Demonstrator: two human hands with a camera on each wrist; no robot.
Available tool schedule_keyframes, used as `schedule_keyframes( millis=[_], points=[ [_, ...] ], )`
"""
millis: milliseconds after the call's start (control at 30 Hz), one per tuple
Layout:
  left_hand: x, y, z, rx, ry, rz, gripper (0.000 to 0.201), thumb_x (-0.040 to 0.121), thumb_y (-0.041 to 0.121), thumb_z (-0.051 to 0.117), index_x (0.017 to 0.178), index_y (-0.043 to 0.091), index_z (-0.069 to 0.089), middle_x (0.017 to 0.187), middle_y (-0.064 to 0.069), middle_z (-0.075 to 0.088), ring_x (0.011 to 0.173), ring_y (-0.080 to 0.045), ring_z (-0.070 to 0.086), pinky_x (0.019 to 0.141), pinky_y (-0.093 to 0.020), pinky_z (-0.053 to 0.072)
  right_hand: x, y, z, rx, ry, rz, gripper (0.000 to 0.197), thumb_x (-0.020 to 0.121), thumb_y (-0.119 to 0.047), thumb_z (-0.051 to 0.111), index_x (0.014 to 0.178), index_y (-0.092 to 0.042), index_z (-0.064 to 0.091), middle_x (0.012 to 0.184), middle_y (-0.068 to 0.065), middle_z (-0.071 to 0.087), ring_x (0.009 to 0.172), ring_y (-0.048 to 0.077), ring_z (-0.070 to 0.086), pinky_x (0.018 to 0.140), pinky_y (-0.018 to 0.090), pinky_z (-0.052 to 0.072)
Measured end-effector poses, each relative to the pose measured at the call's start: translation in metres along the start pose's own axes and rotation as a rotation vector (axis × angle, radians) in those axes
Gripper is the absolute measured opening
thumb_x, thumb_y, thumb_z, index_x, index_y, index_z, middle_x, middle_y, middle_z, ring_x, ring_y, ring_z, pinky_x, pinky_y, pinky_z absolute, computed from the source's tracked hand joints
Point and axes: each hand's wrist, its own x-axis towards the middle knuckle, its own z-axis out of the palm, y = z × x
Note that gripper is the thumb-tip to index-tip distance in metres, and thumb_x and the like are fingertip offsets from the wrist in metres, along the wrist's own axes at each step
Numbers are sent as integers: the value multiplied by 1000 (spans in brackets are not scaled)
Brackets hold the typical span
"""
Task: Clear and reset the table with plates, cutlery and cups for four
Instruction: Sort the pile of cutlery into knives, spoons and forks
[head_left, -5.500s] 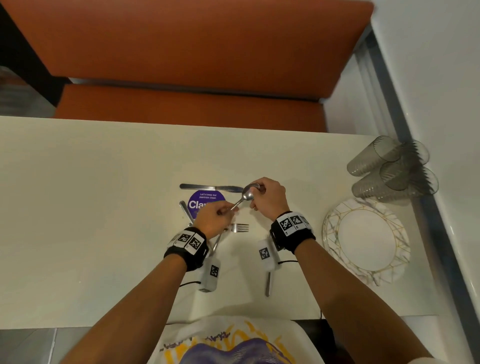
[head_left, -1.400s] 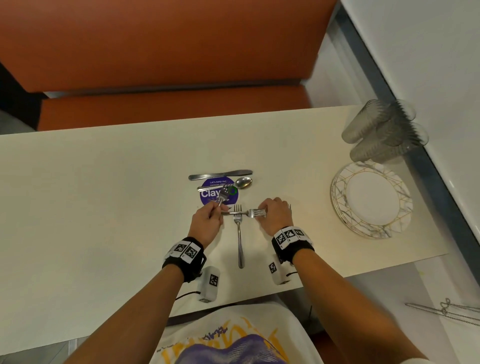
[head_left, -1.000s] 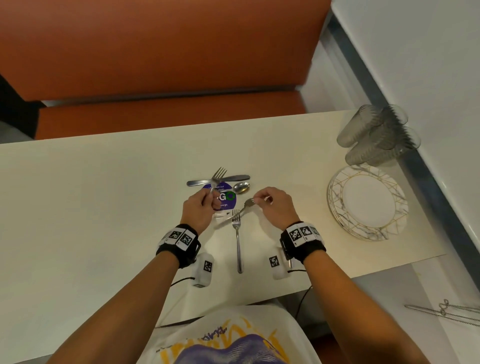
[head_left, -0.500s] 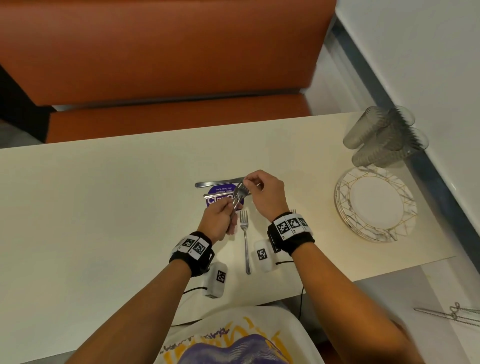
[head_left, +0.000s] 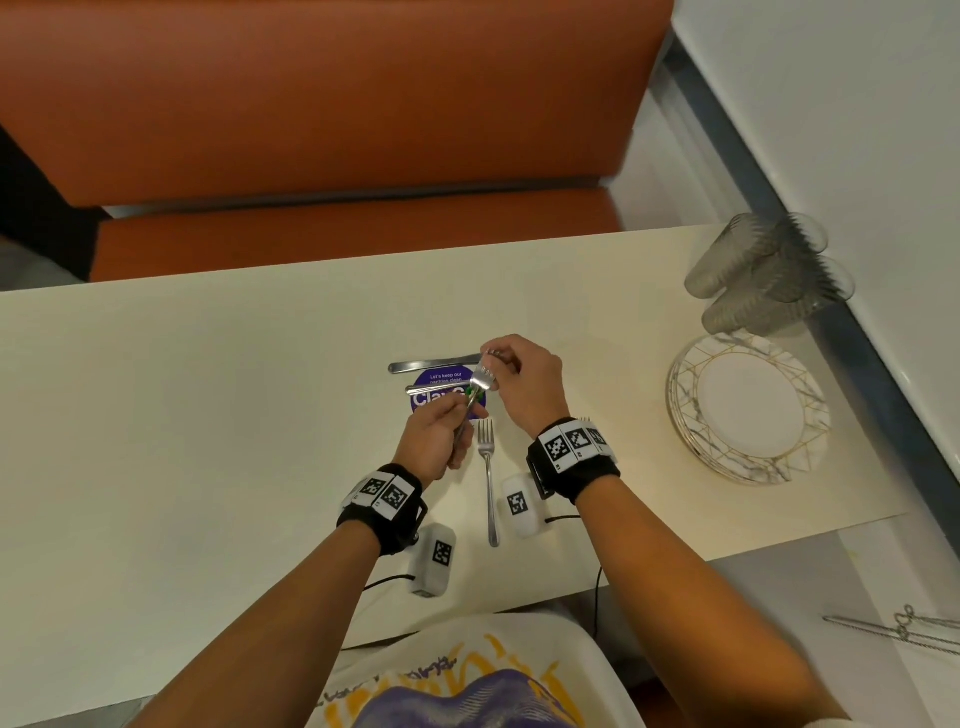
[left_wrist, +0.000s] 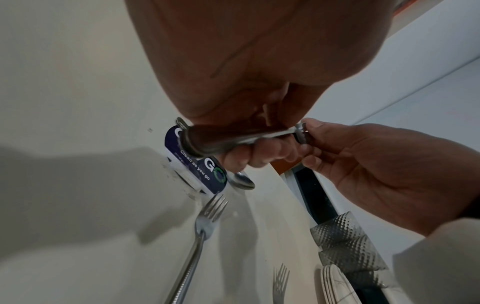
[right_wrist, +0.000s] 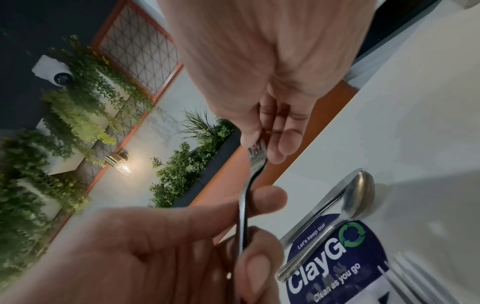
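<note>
My left hand grips a fork by its handle above the purple sticker. My right hand pinches the same fork's tines. In the left wrist view two handle ends seem to stick out of the left fist, so the fork may be doubled. The right wrist view shows the fork edge-on between both hands. Another fork lies on the table between my wrists. A knife and a spoon lie at the sticker.
A stack of gold-patterned plates sits at the right, with several grey cups lying on their sides behind it by the wall. Tines of one more fork show under my right wrist. An orange bench runs along the far edge.
The spoon I held earlier now lies at the sticker. My hands, apart on separate forks a second ago, have come together on one fork and hold it over the sticker.
</note>
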Motion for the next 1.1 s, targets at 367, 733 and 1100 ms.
schedule_keyframes(
  millis=[367, 733, 1100],
  points=[
    [9, -36, -16, 294, 126, -36, 32, 106, 25, 45, 79, 18, 61, 71, 4, 55, 58, -16, 45, 57, -30, 37, -14, 53, 6, -279, -139, 210, 18, 100, -29, 57, 105, -15, 68, 100, 1, 70, 88, 16, 63, 74, 18, 47],
    [11, -44, -28, 408, 172, -152, 33, 105, 21, 42, 89, 15, 70, 79, 7, 61, 71, -17, 52, 71, -32, 41, -32, 76, 15, -395, -394, 234, 10, 84, -11, 73, 87, -19, 68, 87, 0, 67, 79, 14, 62, 74, 27, 49],
    [7, -26, -7, 82, -2, -259, 26, 101, 6, 45, 101, -6, 69, 78, -28, 71, 67, -41, 71, 66, -47, 63, -9, 31, -1, -61, -64, 230, 11, 84, -12, 76, 85, -17, 67, 84, -4, 75, 79, 13, 73, 78, 28, 59]
  ],
)
